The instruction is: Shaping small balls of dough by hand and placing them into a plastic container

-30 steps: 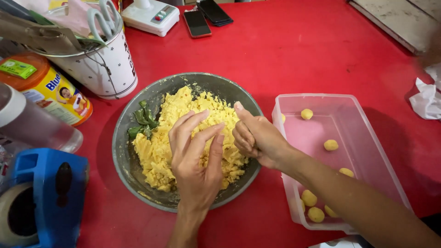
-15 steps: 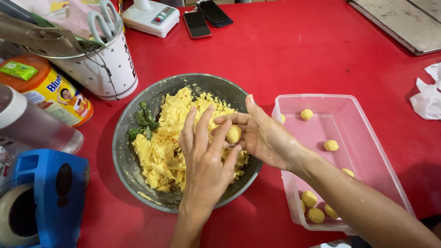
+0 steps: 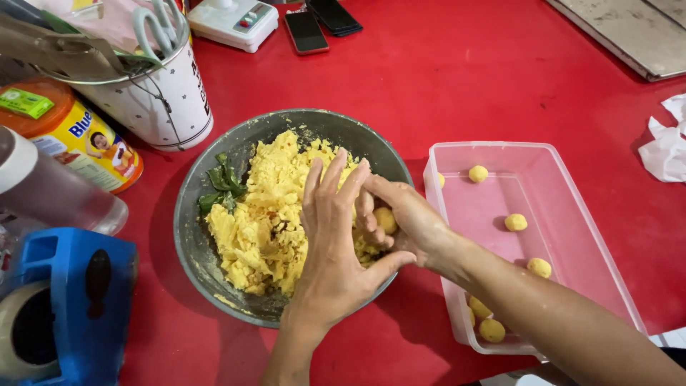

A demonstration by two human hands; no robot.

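Centrally, a small yellow dough ball (image 3: 386, 218) is cupped between both hands over the grey metal bowl (image 3: 214, 179), so crumbs seem likely to fall back into the mix. The left hand (image 3: 332, 243) is held flat and spread, fingers extended, palm against the ball; the right hand (image 3: 407, 218) is curled around it from the other side, loosely closed on it. Crumbly yellow dough (image 3: 264, 214) is heaped in the bowl, with green leaves (image 3: 225, 184) pushed to its left edge.

Just right of the bowl, a clear plastic container (image 3: 543, 154) is set within easy reach, probably as the drop spot; several finished balls (image 3: 515, 222) are spaced apart inside it, not touching.

A red tabletop (image 3: 464, 78) carries everything. At upper left, a white utensil holder (image 3: 168, 100) with scissors (image 3: 161, 25) is seen, beside an orange-lidded tin (image 3: 78, 139). A blue device (image 3: 68, 300) is at lower left. Two dark phones (image 3: 318, 21) and a white gadget (image 3: 232, 21) lie at the top edge; crumpled white tissue (image 3: 668, 146) is at far right. Little of the room beyond is shown.
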